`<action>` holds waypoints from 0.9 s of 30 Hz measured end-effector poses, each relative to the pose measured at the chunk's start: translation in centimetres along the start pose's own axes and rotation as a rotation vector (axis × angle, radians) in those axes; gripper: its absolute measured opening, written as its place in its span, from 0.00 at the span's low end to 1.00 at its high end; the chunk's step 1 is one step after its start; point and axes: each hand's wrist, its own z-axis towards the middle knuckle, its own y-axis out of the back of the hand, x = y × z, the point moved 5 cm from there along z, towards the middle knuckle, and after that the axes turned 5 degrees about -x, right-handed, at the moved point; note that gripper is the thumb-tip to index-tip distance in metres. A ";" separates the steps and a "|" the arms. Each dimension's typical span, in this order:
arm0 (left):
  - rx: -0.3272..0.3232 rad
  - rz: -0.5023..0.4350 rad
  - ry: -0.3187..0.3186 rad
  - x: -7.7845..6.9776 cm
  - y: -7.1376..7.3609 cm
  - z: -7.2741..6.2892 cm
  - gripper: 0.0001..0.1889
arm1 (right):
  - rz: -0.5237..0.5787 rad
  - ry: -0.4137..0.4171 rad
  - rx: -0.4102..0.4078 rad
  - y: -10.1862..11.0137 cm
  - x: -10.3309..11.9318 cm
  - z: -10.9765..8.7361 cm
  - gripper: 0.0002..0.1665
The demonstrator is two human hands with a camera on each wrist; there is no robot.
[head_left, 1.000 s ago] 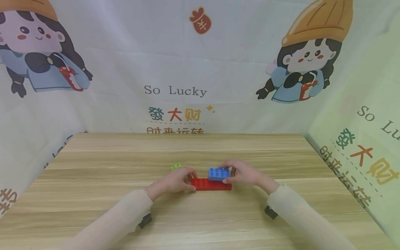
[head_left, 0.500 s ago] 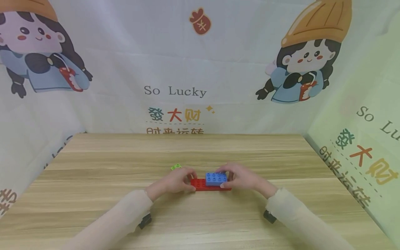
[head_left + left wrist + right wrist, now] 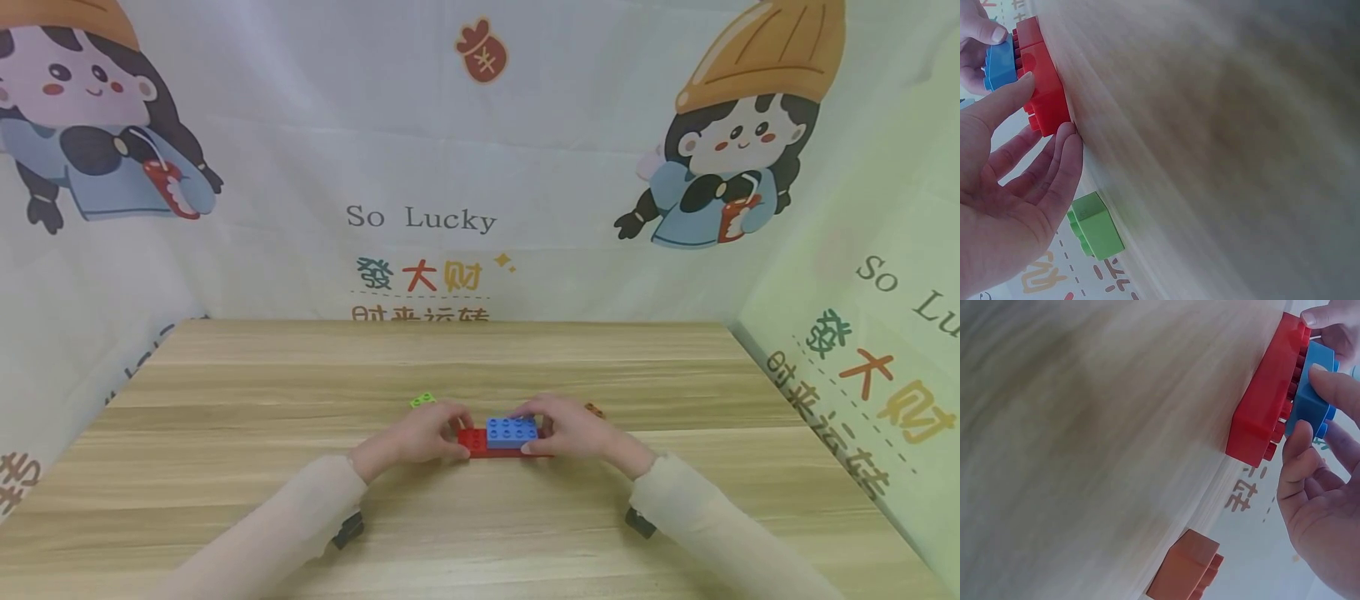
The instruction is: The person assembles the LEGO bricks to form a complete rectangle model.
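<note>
A blue toy building brick (image 3: 512, 433) with studs on top sits over the studs of a long red brick piece (image 3: 474, 442). My right hand (image 3: 576, 428) pinches the blue brick at its right end between thumb and fingers. In the right wrist view, red studs (image 3: 1278, 431) still show beneath the blue brick (image 3: 1311, 394). My left hand (image 3: 426, 433) holds the red piece's left end, thumb on the near side. A seam across the red piece (image 3: 1047, 81) shows in the left wrist view. The hands hide parts of both ends.
A light green brick (image 3: 423, 400) lies behind my left hand. An orange-brown brick (image 3: 595, 410) lies behind my right hand, partly hidden in the head view. The wooden table (image 3: 480, 525) runs back to a printed cloth (image 3: 570, 275), which also hangs along both sides.
My right hand has moved left and slightly nearer, bringing the blue brick leftward and down over the red piece. The orange-brown brick has come into sight. My left hand has stayed put.
</note>
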 end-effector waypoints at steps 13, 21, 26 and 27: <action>0.007 0.005 0.009 0.1 0.0 -0.1 0.15 | -0.042 -0.012 0.005 -0.1 0.4 0.3 0.25; 0.010 0.005 0.017 0.0 0.0 0.0 0.15 | -0.032 -0.010 0.001 -0.3 0.3 0.4 0.25; -0.006 0.022 0.011 -0.4 0.1 0.0 0.15 | -0.025 -0.008 -0.003 -0.4 0.2 0.4 0.25; -0.014 0.026 0.005 -0.5 0.2 0.0 0.16 | -0.026 -0.009 -0.004 -0.4 0.2 0.4 0.25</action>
